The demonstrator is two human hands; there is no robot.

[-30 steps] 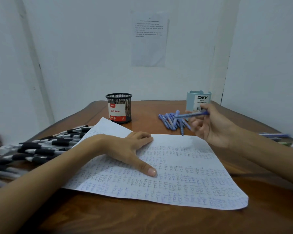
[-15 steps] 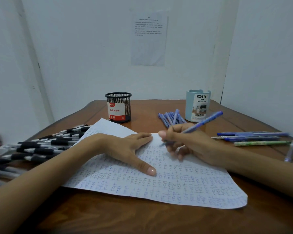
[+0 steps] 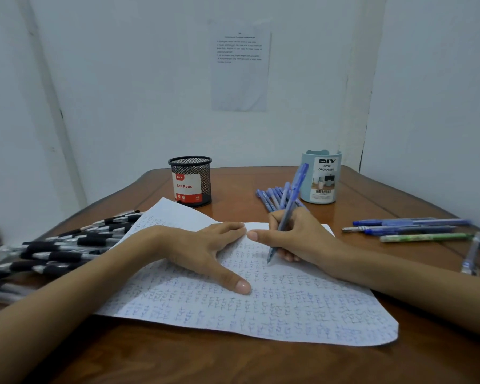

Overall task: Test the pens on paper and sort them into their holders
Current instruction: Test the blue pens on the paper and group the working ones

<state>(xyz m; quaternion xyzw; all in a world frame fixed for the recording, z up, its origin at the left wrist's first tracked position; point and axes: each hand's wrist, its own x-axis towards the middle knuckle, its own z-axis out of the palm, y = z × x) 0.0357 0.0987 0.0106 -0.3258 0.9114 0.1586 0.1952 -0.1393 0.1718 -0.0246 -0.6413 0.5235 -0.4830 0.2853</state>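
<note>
My right hand (image 3: 297, 239) grips a blue pen (image 3: 294, 195) in a writing hold, its tip down on the white paper (image 3: 302, 309), which is covered in blue scribbles. My left hand (image 3: 200, 250) lies flat on the sheet with fingers spread, pressing it to the table. A black mesh holder (image 3: 190, 180) labelled "Ball Pens" stands at the back centre. A light-blue holder (image 3: 321, 177) labelled "Desk Organizer" stands at the back right. Several blue pens (image 3: 272, 198) lie beside it.
A pile of several black-and-silver pens (image 3: 58, 250) covers the left side of the brown wooden table (image 3: 233, 364). More blue pens and a green one (image 3: 410, 230) lie at the right. White walls close in behind, with a printed sheet (image 3: 240, 66) taped up.
My right hand came down from the air near the light-blue holder to the paper, turned the pen upright, and set its tip on the sheet. My left hand stayed in place.
</note>
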